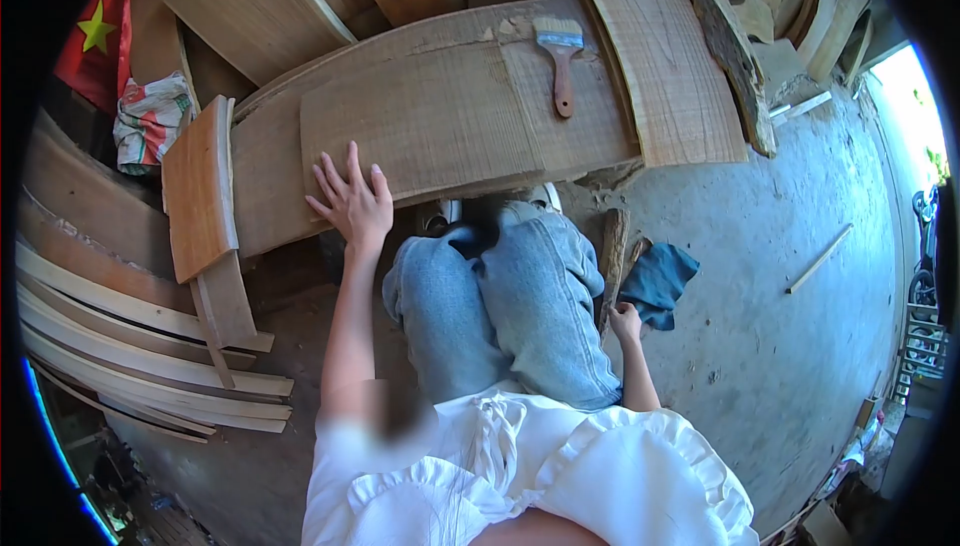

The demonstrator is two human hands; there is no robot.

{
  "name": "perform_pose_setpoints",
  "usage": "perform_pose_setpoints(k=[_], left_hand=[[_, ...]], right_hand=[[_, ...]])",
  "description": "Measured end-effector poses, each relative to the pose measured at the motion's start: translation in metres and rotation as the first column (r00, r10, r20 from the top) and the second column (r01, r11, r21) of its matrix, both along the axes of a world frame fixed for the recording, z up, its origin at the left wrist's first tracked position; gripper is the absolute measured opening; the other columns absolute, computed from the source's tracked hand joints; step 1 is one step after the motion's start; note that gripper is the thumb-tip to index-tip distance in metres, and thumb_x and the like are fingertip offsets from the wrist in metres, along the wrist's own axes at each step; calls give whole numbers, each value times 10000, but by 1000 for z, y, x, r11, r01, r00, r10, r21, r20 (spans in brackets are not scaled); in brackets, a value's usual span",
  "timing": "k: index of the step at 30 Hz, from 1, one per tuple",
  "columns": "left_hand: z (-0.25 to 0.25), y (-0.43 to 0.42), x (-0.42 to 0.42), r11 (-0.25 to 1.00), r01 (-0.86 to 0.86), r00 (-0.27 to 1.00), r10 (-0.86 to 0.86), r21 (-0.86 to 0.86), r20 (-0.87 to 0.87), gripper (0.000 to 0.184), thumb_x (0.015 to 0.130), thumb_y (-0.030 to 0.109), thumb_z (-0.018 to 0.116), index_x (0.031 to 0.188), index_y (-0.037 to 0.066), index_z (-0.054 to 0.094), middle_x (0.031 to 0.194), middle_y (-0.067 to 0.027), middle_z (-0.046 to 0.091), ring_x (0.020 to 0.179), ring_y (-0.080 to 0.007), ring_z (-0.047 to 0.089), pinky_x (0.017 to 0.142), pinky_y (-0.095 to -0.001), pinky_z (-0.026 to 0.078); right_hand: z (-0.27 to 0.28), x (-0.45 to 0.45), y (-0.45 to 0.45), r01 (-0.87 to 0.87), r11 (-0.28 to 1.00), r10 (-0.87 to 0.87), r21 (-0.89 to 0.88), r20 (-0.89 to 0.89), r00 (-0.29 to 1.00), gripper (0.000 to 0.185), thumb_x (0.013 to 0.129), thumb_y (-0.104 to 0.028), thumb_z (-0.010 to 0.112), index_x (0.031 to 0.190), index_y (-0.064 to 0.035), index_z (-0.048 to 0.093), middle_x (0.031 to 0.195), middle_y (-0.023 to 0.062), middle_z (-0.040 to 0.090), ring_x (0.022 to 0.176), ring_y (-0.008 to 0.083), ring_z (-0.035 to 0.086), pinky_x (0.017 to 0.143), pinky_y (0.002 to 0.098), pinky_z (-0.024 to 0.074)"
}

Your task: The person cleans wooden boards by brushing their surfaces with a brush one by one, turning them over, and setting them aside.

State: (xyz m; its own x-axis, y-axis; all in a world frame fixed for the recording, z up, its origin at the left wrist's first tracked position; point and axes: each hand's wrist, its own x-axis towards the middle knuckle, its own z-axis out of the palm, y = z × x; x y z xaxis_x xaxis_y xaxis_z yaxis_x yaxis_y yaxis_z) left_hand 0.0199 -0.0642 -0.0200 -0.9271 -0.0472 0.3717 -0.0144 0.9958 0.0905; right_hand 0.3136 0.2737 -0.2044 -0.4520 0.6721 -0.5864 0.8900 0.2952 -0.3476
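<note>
Steady the board (pixel 425 116) with the left hand (pixel 358 210), grip spread wide, while the right hand (pixel 625 323) pinches the cloth (pixel 660 282).

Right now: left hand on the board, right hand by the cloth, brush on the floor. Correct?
Not the brush: the head view shows it lying on wood beside the board. Left hand on the board and right hand by the cloth are correct.
</note>
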Motion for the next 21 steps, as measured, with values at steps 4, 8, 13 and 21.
perform_pose_setpoints(k=[4,8,13,21], left_hand=[[-3,-2,-3,1000,10,1000,-10,-20,-6,498,856,418,342,1312,222,298,1362,-190,222,1274,-363,170,953,-626,111],[-4,-3,-3,1000,2,1000,-2,-14,3,498,857,426,334,1317,240,292,1369,-176,219,1277,-351,170,964,-613,105],[-7,-5,-5,1000,-10,1000,10,7,-21,495,853,436,332,1313,253,305,1371,-176,219,1281,-344,165,973,-603,81],[-10,-7,-10,999,39,999,-40,31,30,540,842,475,328,1315,215,302,1375,-221,159,1282,-379,117,973,-605,59]], right_hand=[[-25,11,-12,94,993,-89,-72,71,993,626,669,-285,620,1195,-18,409,1105,258,490,1054,368,465,895,374,393],[-36,23,-24,-25,989,43,-144,125,991,680,674,-279,644,1228,-27,339,1135,263,448,1063,379,452,894,389,394],[-11,15,-30,-121,992,126,-38,170,977,541,709,-294,636,1107,-11,405,1111,235,452,1041,370,472,862,426,410],[-94,34,-13,-212,972,200,103,116,973,348,774,-213,575,1062,-41,486,1012,220,527,954,325,541,793,405,438]])
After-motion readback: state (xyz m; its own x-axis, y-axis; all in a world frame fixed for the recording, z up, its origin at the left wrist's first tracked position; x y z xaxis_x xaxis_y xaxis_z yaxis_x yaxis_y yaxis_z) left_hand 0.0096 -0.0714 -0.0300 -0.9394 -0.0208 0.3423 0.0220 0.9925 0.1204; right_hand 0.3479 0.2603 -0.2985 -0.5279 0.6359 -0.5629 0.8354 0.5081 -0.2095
